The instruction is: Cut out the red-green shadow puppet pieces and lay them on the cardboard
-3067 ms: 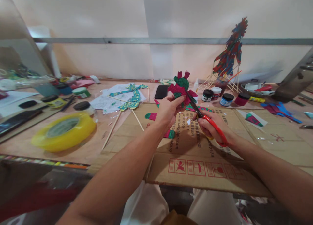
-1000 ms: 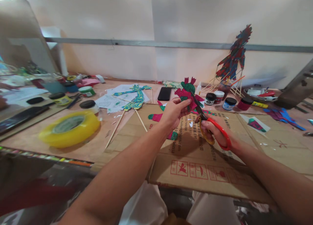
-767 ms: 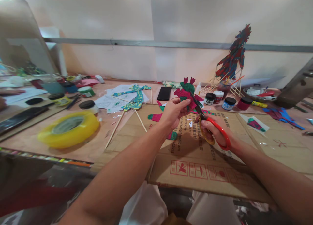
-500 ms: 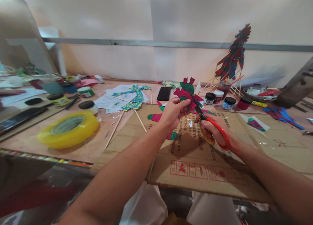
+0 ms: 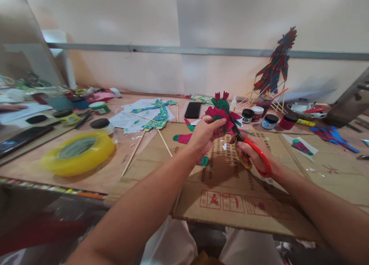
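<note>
My left hand (image 5: 205, 133) pinches a red and green painted cut-out figure (image 5: 220, 110) and holds it up above the flattened cardboard sheet (image 5: 230, 188). My right hand (image 5: 253, 157) has its fingers through the red handles of a pair of scissors (image 5: 245, 146). The scissor blades reach up into the right side of the cut-out. More red and green cut pieces (image 5: 180, 138) lie on the cardboard under my left hand.
A yellow tape roll (image 5: 77, 153) lies at the left. Behind are a teal puppet on sticks (image 5: 157, 117), a black phone (image 5: 193, 110), paint jars (image 5: 269, 121) and a standing puppet (image 5: 275, 65). Blue scraps (image 5: 334, 136) lie at the right.
Both hands have stayed almost where they were, with the scissors still at the cut-out. The view has shifted slightly, and the cut-out sits a little lower in my left hand.
</note>
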A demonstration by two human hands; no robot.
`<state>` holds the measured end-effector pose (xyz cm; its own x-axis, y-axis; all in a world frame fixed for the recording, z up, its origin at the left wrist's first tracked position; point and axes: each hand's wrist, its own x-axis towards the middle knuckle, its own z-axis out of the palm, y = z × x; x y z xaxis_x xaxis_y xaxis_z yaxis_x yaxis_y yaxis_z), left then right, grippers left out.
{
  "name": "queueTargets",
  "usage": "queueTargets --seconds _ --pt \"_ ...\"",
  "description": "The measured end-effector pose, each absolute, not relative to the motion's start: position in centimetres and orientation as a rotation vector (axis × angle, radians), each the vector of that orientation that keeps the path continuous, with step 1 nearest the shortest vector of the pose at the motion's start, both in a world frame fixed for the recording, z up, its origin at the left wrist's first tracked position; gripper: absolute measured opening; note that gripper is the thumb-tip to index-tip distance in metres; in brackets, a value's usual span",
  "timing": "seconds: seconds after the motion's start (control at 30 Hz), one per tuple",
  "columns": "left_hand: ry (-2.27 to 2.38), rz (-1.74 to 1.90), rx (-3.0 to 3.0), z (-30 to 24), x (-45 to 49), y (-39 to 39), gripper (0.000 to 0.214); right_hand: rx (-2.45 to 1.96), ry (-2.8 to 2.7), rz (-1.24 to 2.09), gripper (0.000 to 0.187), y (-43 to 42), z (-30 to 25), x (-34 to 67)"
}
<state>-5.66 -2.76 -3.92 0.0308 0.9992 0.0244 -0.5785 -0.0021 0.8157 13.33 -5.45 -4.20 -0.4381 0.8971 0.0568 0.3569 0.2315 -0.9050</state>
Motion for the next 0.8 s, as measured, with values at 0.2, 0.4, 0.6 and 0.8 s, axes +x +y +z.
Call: queueTargets --seconds 0.2,0.4,0.6,0.8 --pt "0.705 1.395 0.755 -3.92 -5.63 -2.85 0.042 -1.154 -1.902 1.172 0.032 -5.22 -4.89 13.38" --pt "0.678 1.357 0.741 -3.94 -5.72 -2.80 0.034 -1.144 -2.004 0.967 0.027 -4.84 -4.67 13.82" --pt "0.702 1.324 0.727 -3.95 -5.96 -2.77 0.034 -1.137 -1.995 1.013 0.030 -5.05 -4.43 13.69" --pt "0.769 1.349 0.736 -4.39 -6.51 -2.09 0.041 -1.112 -2.008 1.036 0.029 -5.02 -4.33 13.78"
